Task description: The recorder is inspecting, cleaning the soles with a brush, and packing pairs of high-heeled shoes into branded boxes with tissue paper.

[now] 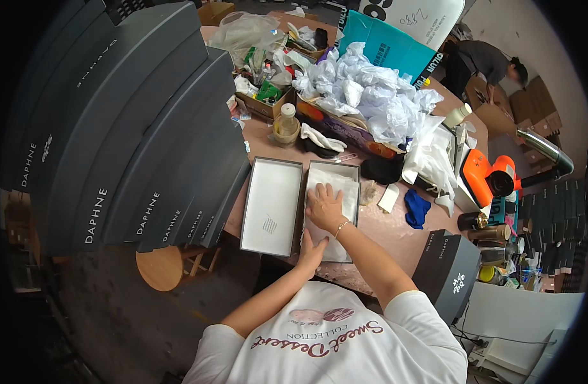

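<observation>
A shoe box base (pixel 358 185) with dark outer walls lies on the pink table, lined with white tissue paper (pixel 332 246). My right hand (pixel 325 208) rests flat on the paper with its fingers spread. At the near left side of the base is my left hand (pixel 312 253), its thumb apart from the fingers and its fingertips by the paper's edge. Whatever is under the paper cannot be seen. Directly left of the base, the box lid (pixel 271 198) lies with its white inside facing up.
Tall stacks of dark shoe boxes (pixel 134 141) rise at the left. Crumpled white paper (pixel 377 89) fills a container behind. An orange heat gun (pixel 489 176), a blue cloth (pixel 417 209) and a closed dark box (pixel 444 272) are at the right. Another person (pixel 483 67) bends over cartons.
</observation>
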The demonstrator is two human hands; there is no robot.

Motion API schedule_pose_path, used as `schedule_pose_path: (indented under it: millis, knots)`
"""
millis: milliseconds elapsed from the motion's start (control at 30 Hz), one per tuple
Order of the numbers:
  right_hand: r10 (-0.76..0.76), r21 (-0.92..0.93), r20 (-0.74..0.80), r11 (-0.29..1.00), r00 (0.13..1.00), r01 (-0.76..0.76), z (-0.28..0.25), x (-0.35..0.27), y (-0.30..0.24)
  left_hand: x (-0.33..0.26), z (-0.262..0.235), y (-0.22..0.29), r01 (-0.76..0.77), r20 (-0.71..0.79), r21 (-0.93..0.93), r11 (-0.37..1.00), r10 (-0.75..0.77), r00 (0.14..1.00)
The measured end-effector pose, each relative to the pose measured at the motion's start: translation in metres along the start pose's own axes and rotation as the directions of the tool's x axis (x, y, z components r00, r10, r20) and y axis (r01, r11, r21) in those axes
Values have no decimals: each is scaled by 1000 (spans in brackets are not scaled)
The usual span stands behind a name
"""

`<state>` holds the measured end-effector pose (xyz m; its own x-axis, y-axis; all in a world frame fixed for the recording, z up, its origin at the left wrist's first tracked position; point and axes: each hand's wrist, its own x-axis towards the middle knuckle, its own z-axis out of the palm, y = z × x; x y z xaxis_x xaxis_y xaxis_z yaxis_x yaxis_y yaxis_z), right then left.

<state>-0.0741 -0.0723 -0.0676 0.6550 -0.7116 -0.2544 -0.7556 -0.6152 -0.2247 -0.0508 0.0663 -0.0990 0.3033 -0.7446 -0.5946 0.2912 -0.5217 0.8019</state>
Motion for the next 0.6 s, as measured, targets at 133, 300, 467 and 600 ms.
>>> schedule_pose_path:
  millis: [133, 300, 467, 600]
  knots:
    - [22, -177, -74, 984, 997, -35, 29, 32, 11, 14, 3, 9, 224, 85, -165, 960, -213, 973]
    - [-143, 5, -242, 989, 960, 149, 21, 11, 37, 7, -23, 24, 174, 265, -124, 977, -137, 954]
    - [-107, 600, 101, 799, 989, 25, -25, -115, 32, 42, -85, -10, -397, -177, 211, 893, 434, 883]
    - [-264, 415, -39, 873, 964, 256, 39, -149, 21, 68, -81, -20, -297, 168, 793, 533, 277, 946]
